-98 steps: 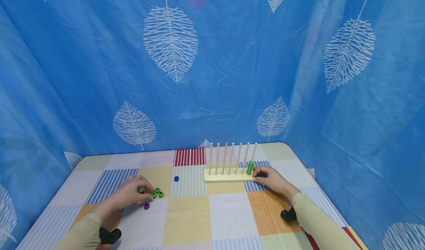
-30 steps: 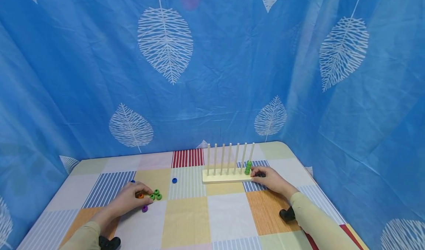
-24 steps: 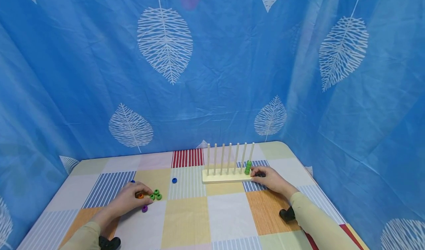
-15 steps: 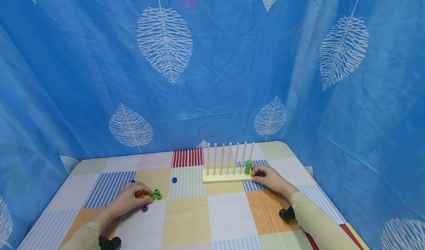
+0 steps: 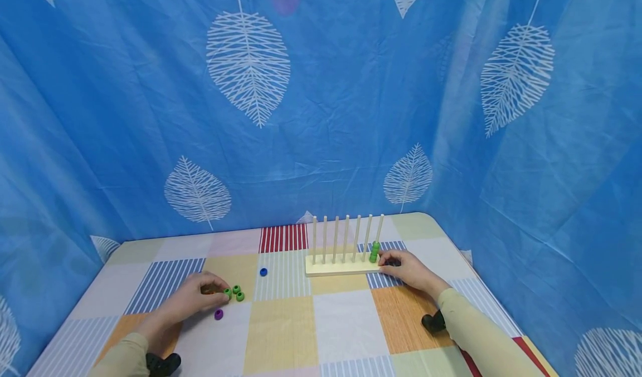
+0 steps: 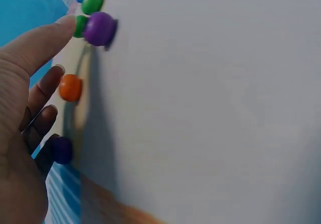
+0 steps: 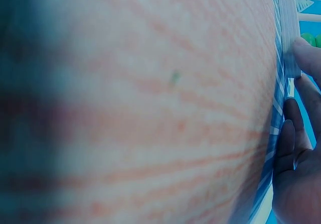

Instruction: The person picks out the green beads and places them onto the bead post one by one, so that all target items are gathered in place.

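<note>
My left hand (image 5: 193, 296) pinches a green bead (image 5: 228, 293) between thumb and index fingertip. Beside it on the cloth are two more green beads (image 5: 238, 295), with a purple bead (image 5: 218, 314) nearer me. In the left wrist view, an orange bead (image 6: 70, 88) and a dark blue bead (image 6: 62, 150) lie by the other fingers; the hand mostly hides them from the head view. My right hand (image 5: 408, 268) grips the right end of a pale wooden peg stand (image 5: 336, 268). Green beads (image 5: 375, 251) are stacked on its rightmost peg; the other pegs are bare.
A lone blue bead (image 5: 263, 272) sits between the left hand and the stand. A patchwork tablecloth (image 5: 283, 329) covers the table, and a blue curtain (image 5: 321, 115) with white leaves hangs behind and at both sides. Each wrist wears a black device (image 5: 434, 323).
My left fingertips have closed on the nearest green bead and drawn it slightly back from the other two. The left hand now covers the orange and left blue beads. The right hand keeps its grip.
</note>
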A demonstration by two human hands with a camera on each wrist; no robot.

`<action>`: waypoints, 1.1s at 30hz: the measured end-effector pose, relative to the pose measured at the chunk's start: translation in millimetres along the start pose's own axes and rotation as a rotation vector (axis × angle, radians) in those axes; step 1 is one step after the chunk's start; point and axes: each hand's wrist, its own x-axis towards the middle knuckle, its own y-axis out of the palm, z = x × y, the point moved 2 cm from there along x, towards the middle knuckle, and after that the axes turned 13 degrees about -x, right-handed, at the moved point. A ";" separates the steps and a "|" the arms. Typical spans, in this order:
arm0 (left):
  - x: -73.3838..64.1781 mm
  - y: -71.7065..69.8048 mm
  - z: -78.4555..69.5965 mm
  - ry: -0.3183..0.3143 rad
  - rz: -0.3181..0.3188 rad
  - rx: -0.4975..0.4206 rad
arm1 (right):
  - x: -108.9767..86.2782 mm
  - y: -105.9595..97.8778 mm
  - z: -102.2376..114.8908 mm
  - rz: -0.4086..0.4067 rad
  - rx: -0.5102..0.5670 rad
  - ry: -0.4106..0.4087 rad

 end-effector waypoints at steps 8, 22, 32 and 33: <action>-0.2 -13.0 -13.3 -0.001 -0.022 -0.014 | -0.2 -1.2 0.9 -0.001 -0.010 0.007; 0.5 -16.0 -33.6 0.037 -0.064 0.044 | -1.2 -1.0 3.2 0.003 -0.006 0.010; 3.5 -12.4 -54.9 0.080 -0.072 0.075 | -0.7 -1.0 2.4 0.005 -0.004 0.010; 4.0 -11.9 -57.5 0.090 -0.070 0.075 | -0.5 -0.8 2.0 0.005 -0.004 0.009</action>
